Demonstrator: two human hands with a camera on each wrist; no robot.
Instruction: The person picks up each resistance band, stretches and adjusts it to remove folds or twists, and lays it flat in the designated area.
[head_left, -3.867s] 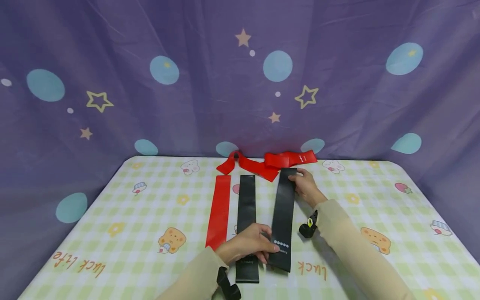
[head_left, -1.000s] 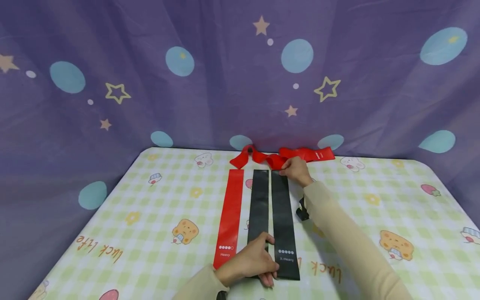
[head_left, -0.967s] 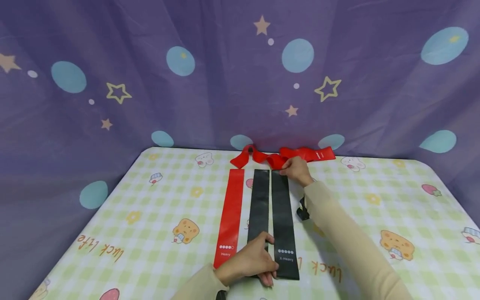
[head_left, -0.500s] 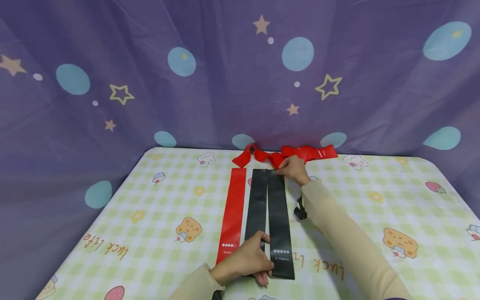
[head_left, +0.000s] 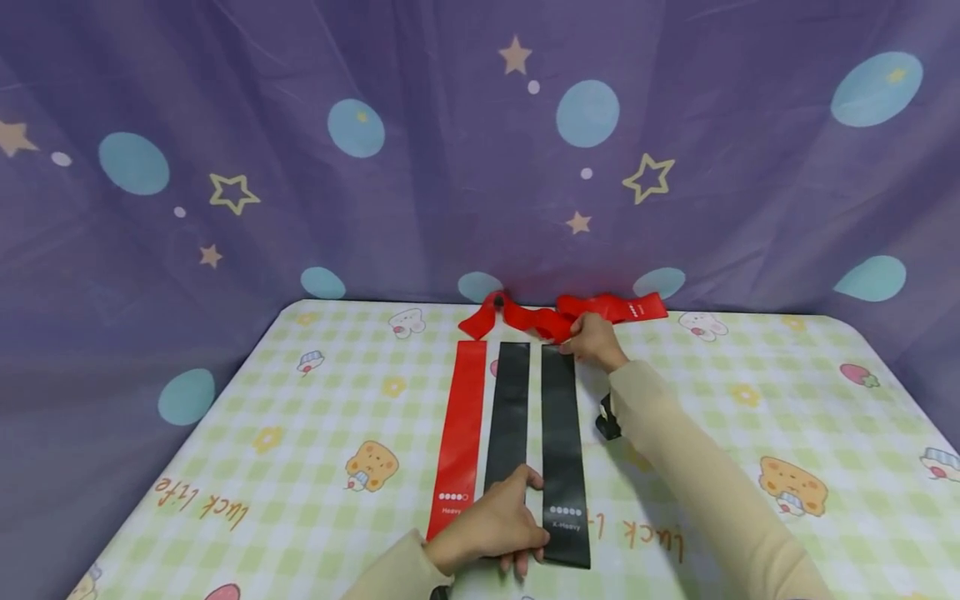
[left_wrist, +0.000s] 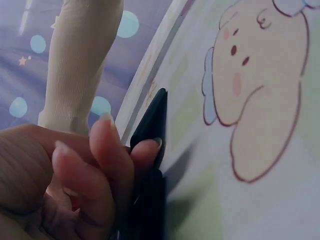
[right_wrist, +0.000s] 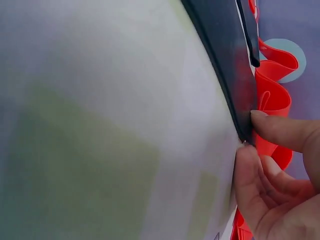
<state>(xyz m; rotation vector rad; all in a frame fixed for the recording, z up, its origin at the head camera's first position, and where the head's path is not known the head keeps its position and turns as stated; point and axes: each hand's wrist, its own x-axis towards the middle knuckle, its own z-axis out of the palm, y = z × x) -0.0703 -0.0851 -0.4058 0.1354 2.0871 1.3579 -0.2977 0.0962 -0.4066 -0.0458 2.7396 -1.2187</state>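
Three flat resistance loop bands lie side by side in the head view. On the left is a red band point(head_left: 459, 433) marked Heavy. The middle black band point(head_left: 510, 408) is partly covered at its near end by my left hand point(head_left: 491, 518). To its right lies the black X-Heavy band point(head_left: 562, 433), separated by a narrow gap. My left hand pinches that band's left edge near its close end. My right hand point(head_left: 597, 342) pinches its far right corner, thumb against fingers in the right wrist view. The left wrist view shows fingertips point(left_wrist: 150, 150) at the dark band's edge.
Behind the bands, along the table's back edge, lie crumpled red bands point(head_left: 555, 321), touching or close to my right hand. A checked tablecloth point(head_left: 300, 450) covers the table. A purple patterned curtain point(head_left: 442, 208) hangs directly behind it.
The tilted X-Heavy band was laid flat, shifted left against the middle band, then back right, so a gap separates them. The middle band now sits slightly closer to the red one.
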